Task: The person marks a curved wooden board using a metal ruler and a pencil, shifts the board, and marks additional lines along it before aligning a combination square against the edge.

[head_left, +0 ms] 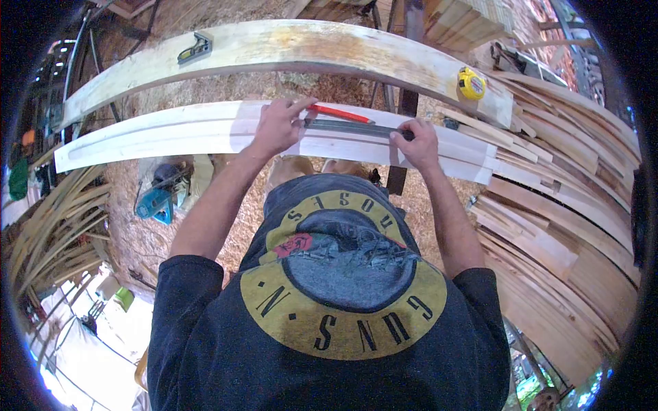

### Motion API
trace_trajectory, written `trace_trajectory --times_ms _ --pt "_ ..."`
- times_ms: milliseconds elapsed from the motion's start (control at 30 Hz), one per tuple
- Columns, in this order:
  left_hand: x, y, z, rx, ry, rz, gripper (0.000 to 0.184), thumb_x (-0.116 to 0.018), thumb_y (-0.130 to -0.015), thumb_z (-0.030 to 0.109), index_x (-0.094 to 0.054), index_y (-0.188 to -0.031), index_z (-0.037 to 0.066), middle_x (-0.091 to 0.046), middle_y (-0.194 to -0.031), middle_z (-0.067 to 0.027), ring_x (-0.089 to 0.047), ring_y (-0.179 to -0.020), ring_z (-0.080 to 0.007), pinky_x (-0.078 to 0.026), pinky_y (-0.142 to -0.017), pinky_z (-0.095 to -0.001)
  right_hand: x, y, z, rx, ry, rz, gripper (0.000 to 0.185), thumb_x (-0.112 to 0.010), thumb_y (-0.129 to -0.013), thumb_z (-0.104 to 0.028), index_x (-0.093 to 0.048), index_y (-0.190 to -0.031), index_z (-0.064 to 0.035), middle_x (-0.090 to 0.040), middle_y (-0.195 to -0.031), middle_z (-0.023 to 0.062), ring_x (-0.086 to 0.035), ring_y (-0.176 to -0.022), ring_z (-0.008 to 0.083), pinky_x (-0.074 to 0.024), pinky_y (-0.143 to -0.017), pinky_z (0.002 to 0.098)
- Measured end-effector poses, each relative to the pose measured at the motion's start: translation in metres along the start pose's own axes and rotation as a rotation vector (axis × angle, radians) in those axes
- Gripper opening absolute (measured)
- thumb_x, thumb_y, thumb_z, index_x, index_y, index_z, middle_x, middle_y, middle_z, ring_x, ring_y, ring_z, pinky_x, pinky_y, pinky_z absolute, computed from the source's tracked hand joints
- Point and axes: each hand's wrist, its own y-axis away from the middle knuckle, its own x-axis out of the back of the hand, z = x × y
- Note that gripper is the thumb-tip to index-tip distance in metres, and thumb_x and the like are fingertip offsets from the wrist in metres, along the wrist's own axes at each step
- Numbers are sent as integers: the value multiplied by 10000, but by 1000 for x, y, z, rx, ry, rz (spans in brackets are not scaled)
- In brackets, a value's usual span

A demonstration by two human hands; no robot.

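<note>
A long pale board (171, 130) with grooves along its length lies crosswise in front of me. Over it, a dark, narrow straight bar (356, 129) spans between my two hands; its exact kind is unclear. My left hand (277, 127) has thumb and fingers closed at the bar's left end, with the index finger reaching toward a red pencil (340, 113). That pencil rests on the board just beyond the bar, its dark tip pointing right. My right hand (418, 142) pinches the bar's right end.
A second, rougher board (274, 46) lies farther off, bearing a small hand plane (196, 48) and a yellow tape measure (471, 83). Stacked planks (548, 253) fill the right side. A teal power tool (156, 203) sits on the shavings-covered ground, near thin strips (65, 226) at left.
</note>
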Motion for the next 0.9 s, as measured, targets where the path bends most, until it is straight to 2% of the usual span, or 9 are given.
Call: trace_trajectory --times_ms 67,167,367,467,767,900 --pt "-3 -5 -3 -59 -43 -34 395 -714 -869 208 -653 -1257 238 -663 -995 -60 -628 -995 -308 -453 -884 -484 1 0 -1 -8 5 -14 288 -820 -738 -346 -701 -836 -103 -665 -868 85 -616 -875 324 -495 -813 456" --pt "-4 -8 1 22 101 -5 329 -715 -860 173 -670 -1184 206 -660 -1076 -66 -619 -1070 -311 -461 -908 -489 2 0 -2 -8 5 -16 282 -821 -742 -343 -700 -836 -106 -664 -865 83 -616 -876 326 -494 -813 459" --pt "-6 -4 -8 -126 4 9 290 -706 -831 71 -696 -1098 184 -593 -1301 -61 -566 -1189 -324 -456 -967 -491 1 1 -2 1 -12 12 278 -825 -744 -341 -698 -834 -112 -660 -869 76 -607 -872 328 -490 -808 460" --pt "-3 -6 -10 -270 -109 -1 302 -708 -808 60 -703 -1092 163 -584 -1312 -48 -545 -1203 -314 -448 -997 -477 0 1 -3 -6 -5 7 276 -827 -741 -340 -697 -830 -114 -661 -872 73 -605 -878 326 -490 -808 459" --pt "1 -5 -6 -259 -152 -60 269 -705 -806 63 -729 -1060 148 -618 -1263 -20 -534 -1192 -279 -448 -1001 -436 0 1 -1 6 2 14 271 -830 -734 -330 -696 -824 -114 -658 -870 68 -603 -874 319 -488 -801 455" --pt "-2 -4 -10 -272 -126 -15 252 -711 -810 76 -733 -1050 150 -635 -1250 -23 -548 -1190 -278 -457 -987 -436 -1 1 -1 4 -11 19 266 -832 -733 -324 -699 -826 -114 -660 -872 69 -604 -876 318 -487 -806 454"
